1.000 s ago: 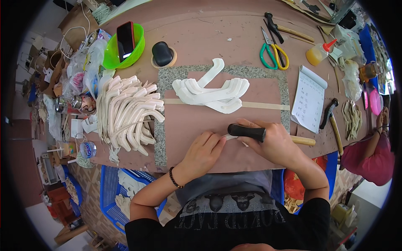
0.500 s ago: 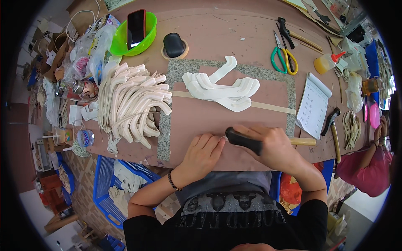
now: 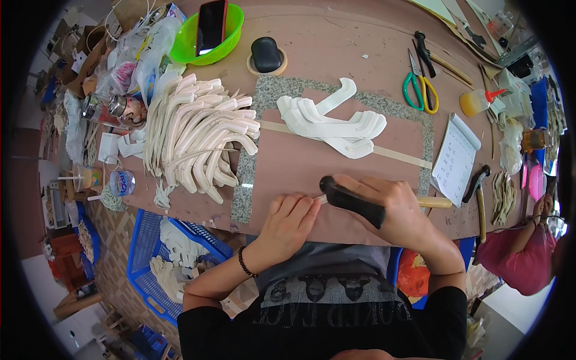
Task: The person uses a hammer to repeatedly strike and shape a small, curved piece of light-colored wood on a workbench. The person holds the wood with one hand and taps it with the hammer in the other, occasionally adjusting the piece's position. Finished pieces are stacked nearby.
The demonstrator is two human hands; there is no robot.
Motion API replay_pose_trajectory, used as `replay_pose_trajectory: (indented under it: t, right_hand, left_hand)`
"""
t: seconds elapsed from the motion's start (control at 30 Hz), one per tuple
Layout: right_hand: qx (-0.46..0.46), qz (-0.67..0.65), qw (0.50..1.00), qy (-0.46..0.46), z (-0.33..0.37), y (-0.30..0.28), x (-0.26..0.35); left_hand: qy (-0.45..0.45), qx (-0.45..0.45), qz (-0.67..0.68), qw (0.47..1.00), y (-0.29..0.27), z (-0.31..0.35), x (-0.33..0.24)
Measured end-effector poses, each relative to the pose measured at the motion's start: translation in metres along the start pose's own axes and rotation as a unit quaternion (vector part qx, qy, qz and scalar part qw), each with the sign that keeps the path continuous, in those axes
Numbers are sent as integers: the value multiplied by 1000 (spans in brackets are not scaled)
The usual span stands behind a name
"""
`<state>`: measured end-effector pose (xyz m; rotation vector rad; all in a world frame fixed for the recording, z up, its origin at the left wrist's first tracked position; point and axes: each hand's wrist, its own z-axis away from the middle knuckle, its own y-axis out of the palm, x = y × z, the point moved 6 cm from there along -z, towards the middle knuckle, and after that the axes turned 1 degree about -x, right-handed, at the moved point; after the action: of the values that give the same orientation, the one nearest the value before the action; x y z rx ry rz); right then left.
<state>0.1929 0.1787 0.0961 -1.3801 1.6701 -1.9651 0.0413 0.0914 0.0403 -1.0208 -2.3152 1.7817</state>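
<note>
My right hand (image 3: 396, 207) grips a hammer (image 3: 355, 203) with a dark head and a pale wooden handle, low over the near part of the brown work surface. Just left of the hammer head, my left hand (image 3: 289, 222) lies with its fingers pressed together on a thin whitish strip (image 3: 323, 198). Most of the strip is hidden under the fingers and the hammer. Beyond both hands sits a small stack of curved white strips (image 3: 336, 127). A large heap of curved cream strips (image 3: 198, 135) lies to the left.
Scissors (image 3: 423, 84), another hammer (image 3: 441, 57), a glue bottle (image 3: 476, 103) and a notepad (image 3: 457, 150) lie at the right. A green bowl (image 3: 227, 42) with a phone (image 3: 211, 27) stands far left. Blue baskets (image 3: 144, 264) flank me below. Another person's red sleeve (image 3: 516, 258) shows at right.
The view has shifted slightly, so the table things sit a little farther right. The left fingers and the hammer remain close together, with almost no change in grip.
</note>
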Motion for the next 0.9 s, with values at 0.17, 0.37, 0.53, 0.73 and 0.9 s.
replay_pose_trajectory:
  t: [0.17,0.37,0.53,0.73,0.9]
  right_hand:
    - [4,-19,1000,-4,-4,2,-1]
    - [17,-25,1000,-8,-6,14,2]
    - [-18,25,998,51,17,-14,-15]
    - [-54,7,997,49,32,-5,-16]
    - [-48,-26,995,82,28,-8,-19]
  left_hand:
    - [-27,-35,2,999,0,12,0]
    - [-95,-53,75,991,-4,10,16]
    - [-17,-20,148,989,7,-15,33]
    - [164,51,93,981,18,-42,27]
    - [198,81,46,976,12,-43,21]
